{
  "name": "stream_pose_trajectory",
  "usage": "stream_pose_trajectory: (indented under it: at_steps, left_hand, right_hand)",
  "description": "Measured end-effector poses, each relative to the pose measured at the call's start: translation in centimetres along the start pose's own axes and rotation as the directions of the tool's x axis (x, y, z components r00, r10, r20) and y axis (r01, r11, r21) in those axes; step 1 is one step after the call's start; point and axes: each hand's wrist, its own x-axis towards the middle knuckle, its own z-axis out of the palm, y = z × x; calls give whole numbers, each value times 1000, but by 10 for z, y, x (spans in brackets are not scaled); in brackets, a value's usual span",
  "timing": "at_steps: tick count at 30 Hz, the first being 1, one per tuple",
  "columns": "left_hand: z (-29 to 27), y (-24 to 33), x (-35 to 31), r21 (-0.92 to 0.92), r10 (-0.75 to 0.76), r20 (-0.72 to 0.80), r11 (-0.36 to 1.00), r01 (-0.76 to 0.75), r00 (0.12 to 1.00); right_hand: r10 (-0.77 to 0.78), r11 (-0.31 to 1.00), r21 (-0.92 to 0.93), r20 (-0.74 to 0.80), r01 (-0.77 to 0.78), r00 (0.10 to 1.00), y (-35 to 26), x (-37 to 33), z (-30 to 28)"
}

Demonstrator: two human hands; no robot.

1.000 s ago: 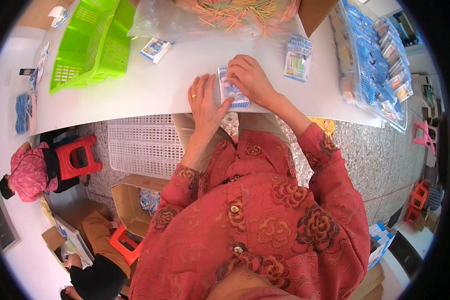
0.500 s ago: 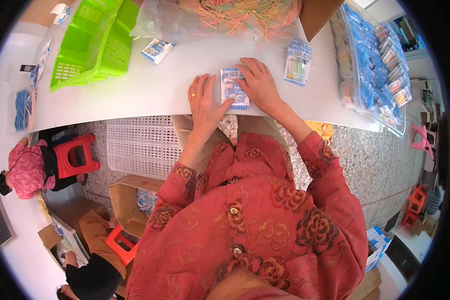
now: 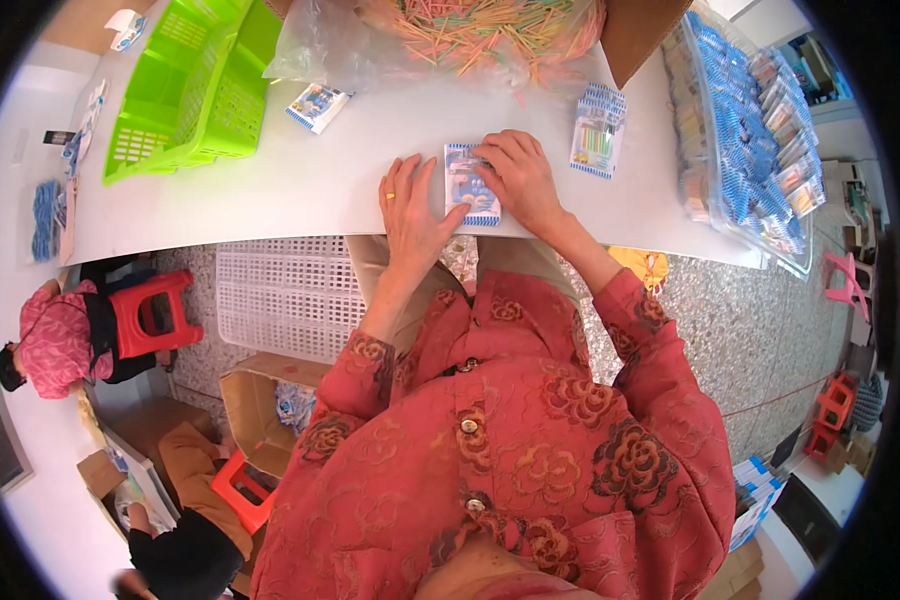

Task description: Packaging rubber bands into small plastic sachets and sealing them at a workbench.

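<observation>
A small flat blue-and-white packet (image 3: 460, 202) lies on the white table in front of me, near its front edge. My left hand (image 3: 410, 207) rests to the left of it, fingers stretched out and apart, a ring on one finger. Its thumb tip touches the packet's lower part. My right hand (image 3: 523, 180) covers the packet's upper right side, its fingers bent and drawn together with the thumb over the packet. Under those fingers, part of the packet is hidden. To the right lies another packet (image 3: 598, 135) with coloured sticks showing through it.
A clear bag of coloured sticks (image 3: 490, 35) lies at the back beside a cardboard flap (image 3: 642, 40). Left stands a green basket (image 3: 225, 120), near a small packet (image 3: 317, 106). A clear bin (image 3: 705, 150) of packets stands right. Two other people sit at the left, away from my hands.
My right hand's fingers have bent and drawn closer together over the packet. My left hand stays almost where it was, its thumb still at the packet.
</observation>
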Motion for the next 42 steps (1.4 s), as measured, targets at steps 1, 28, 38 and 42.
stream_pose_trajectory:
  at_steps: [1,28,38,42]
  left_hand:
    - [0,0,0,2,3,-1,1000,-3,1000]
    - [-173,139,70,-924,555,-362,-112,-365,749]
    - [-198,166,45,-844,371,-389,-511,-164,843]
    - [-193,162,42,-838,390,-379,-530,-132,839]
  right_hand:
    - [2,1000,0,-1,-2,1000,1,2,1]
    - [277,934,190,144,-302,950,3,19,-20]
    - [280,935,193,112,-297,953,-2,20,-17]
    - [324,900,254,152,-353,934,-2,22,-21]
